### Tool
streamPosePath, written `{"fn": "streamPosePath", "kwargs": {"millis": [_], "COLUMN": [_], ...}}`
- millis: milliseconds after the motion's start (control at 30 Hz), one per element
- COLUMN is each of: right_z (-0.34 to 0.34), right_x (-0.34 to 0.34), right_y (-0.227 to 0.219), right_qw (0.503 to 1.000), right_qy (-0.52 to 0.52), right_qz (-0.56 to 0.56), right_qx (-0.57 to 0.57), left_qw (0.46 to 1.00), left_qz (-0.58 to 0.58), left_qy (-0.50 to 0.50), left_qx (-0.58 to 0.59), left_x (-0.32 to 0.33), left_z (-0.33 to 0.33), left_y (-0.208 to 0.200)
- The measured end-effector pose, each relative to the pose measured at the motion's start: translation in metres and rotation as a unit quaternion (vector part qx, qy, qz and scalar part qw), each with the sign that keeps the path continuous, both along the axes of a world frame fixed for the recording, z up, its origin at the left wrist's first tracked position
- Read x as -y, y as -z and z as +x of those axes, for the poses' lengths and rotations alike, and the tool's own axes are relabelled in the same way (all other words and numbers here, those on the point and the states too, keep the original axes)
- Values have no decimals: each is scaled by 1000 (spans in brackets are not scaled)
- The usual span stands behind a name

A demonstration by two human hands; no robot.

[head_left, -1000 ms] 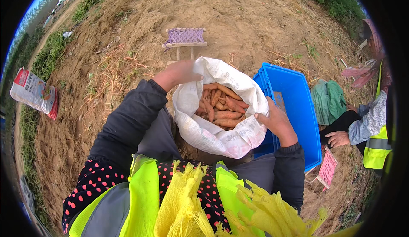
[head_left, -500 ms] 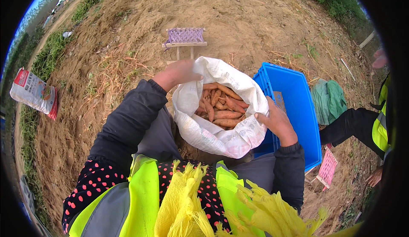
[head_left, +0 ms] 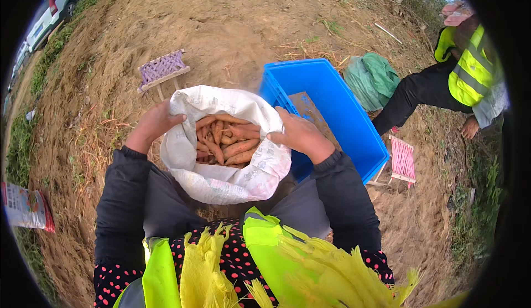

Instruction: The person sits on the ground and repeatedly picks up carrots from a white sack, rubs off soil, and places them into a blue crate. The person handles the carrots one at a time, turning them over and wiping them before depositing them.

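Note:
A white woven sack [head_left: 221, 187] stands upright between my knees with its mouth wide and its rim rolled outward. Inside lie several orange-brown sweet potatoes [head_left: 225, 140]. My left hand [head_left: 154, 124] grips the rolled rim on the left side, thumb toward the opening. On the opposite side my right hand [head_left: 304, 135] has its thumb over the rim and its fingers behind the cloth, partly hidden. Close beside the right hand is a blue plastic crate [head_left: 345, 121], with a flat brown piece [head_left: 314, 114] inside against its near wall.
Beyond the sack is a purple woven stool [head_left: 161, 70]; a pink one [head_left: 402, 158] stands right of the crate. A green bag [head_left: 371, 81] lies near a co-worker in a yellow vest [head_left: 470, 78]. A printed sack [head_left: 25, 205] lies far left, and vehicles [head_left: 61, 3] are at upper left.
The view has swung right, so the co-worker shows more fully. My left hand has shifted from the sack's far-left rim down to its left side; my right hand keeps its hold.

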State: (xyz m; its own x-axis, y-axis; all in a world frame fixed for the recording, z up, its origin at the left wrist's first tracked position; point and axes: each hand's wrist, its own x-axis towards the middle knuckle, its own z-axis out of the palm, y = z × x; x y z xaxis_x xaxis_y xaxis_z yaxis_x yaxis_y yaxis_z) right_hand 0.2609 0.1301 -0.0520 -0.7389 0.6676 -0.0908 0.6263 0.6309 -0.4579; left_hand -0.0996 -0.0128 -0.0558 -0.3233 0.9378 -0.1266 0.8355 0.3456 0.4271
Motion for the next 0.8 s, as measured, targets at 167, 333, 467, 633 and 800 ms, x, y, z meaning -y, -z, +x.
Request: {"fn": "streamPosePath", "kwargs": {"millis": [167, 333, 467, 633, 800], "right_z": [-2, -4, 1, 11, 30], "right_x": [4, 4, 5, 12, 20], "right_y": [-2, -4, -5, -4, -8], "right_qw": [1000, 999, 999, 999, 997], "right_qy": [21, 19, 27, 45, 68], "right_qz": [-14, -29, -26, -14, -29], "right_qx": [15, -3, -11, -28, 8], "left_qw": [999, 997, 991, 982, 982], "left_qz": [40, 59, 120, 177, 184], "left_qy": [16, 36, 41, 58, 24], "left_qx": [6, 42, 43, 16, -18], "left_x": [0, 0, -6, -25, -36], "left_z": [-4, -15, -19, -16, -8], "left_y": [7, 18, 21, 22, 23]}}
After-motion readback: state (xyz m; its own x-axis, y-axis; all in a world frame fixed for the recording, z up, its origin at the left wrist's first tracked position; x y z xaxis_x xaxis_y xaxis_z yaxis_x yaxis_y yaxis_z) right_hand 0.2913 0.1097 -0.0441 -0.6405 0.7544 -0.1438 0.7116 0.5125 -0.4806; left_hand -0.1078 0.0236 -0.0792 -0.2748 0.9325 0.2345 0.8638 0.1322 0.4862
